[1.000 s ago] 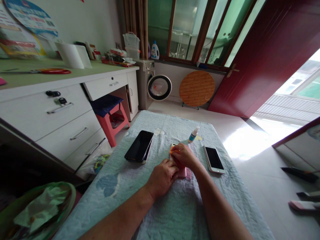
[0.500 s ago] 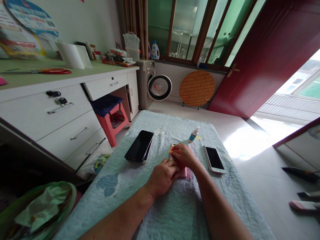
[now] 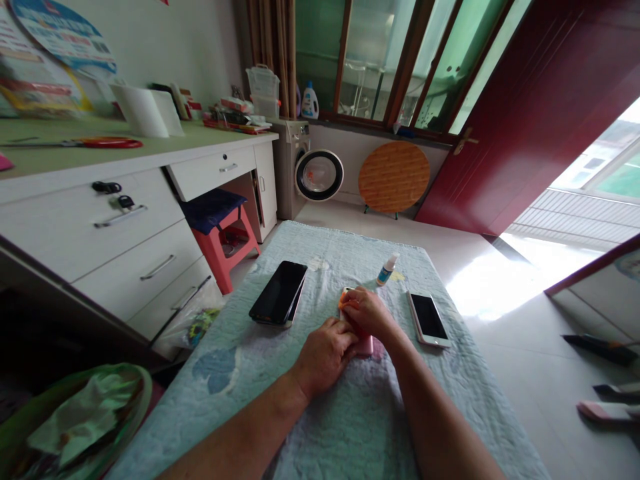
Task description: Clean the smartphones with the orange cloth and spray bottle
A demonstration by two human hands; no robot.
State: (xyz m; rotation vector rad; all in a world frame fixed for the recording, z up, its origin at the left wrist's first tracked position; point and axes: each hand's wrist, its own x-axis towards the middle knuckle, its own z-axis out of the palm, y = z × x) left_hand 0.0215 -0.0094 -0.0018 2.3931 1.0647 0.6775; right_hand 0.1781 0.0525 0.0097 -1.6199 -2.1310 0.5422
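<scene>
A pink phone (image 3: pixel 365 346) lies on the quilted cloth, mostly hidden by my hands. My left hand (image 3: pixel 326 351) is closed on its left side, fingers curled over its edge. Pressed to the upper part of the phone, my right hand (image 3: pixel 369 312) pinches a small orange cloth (image 3: pixel 345 298). A small spray bottle (image 3: pixel 387 269) with a white top stands just beyond my right hand. To the right rests a white phone (image 3: pixel 429 320), dark screen up. On the left is a black phone (image 3: pixel 280 293), stacked on another flat device whose edge shows beneath it.
A pale blue quilted cover (image 3: pixel 345 427) spreads beneath everything. Left of it stand a bin (image 3: pixel 145 407) with waste, a pink stool (image 3: pixel 215 250) and a white drawer desk (image 3: pixel 165 160). Further back are a washing machine (image 3: pixel 287 173) with its door open and a round wooden tabletop (image 3: pixel 395 177).
Hardly anything differs. My right hand and the orange cloth have shifted very slightly to the left on the pink phone; my left hand stays in place.
</scene>
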